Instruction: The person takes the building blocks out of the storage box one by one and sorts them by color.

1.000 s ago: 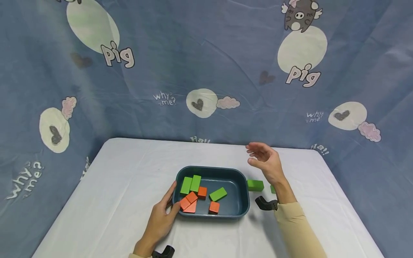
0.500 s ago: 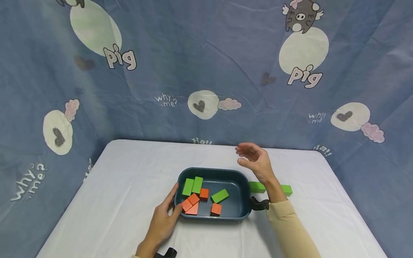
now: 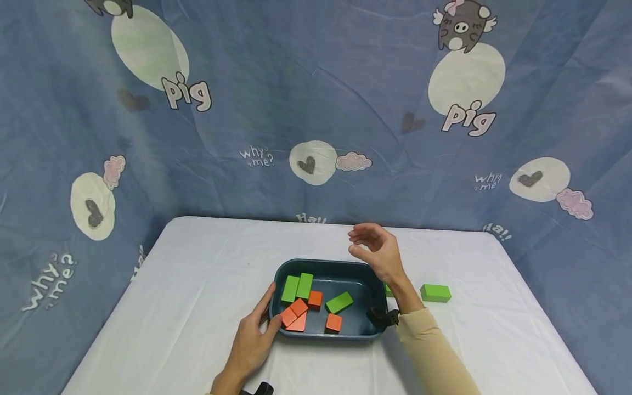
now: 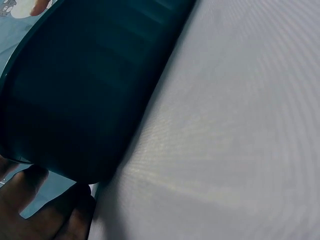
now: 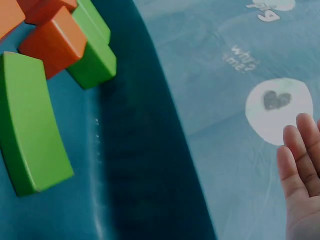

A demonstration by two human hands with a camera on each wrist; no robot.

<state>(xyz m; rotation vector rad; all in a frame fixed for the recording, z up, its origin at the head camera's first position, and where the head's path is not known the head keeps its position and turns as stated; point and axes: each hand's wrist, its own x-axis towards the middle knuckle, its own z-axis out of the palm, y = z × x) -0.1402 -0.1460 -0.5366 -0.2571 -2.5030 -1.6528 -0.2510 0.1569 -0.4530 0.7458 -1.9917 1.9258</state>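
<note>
A dark teal tray [image 3: 357, 307] lies on the white tabletop with green and orange blocks inside. My left hand [image 3: 252, 343] grips its left end, thumb at the near corner and fingers along the side wall. In the left wrist view, fingertips [image 4: 30, 180] meet the tray's end wall. Over the tray's back right corner, my right hand [image 3: 380, 255] hovers with loosely bent fingers, thumb apart, holding nothing. Two green blocks [image 3: 298, 287] lie side by side at the tray's left; another green block [image 3: 339, 302] lies mid-tray. Several orange blocks [image 3: 315, 299] sit around them.
To the right of the tray, a green block [image 3: 435, 293] lies on the white tablecloth [image 3: 207, 285]. Another green block [image 3: 389, 291] by the tray's right wall is mostly hidden by my right forearm. A blue printed curtain [image 3: 247, 99] hangs behind the table.
My right hand has moved left, from beyond the tray's right side to over its back right corner. This uncovers the outer green block. My left hand keeps its place on the tray.
</note>
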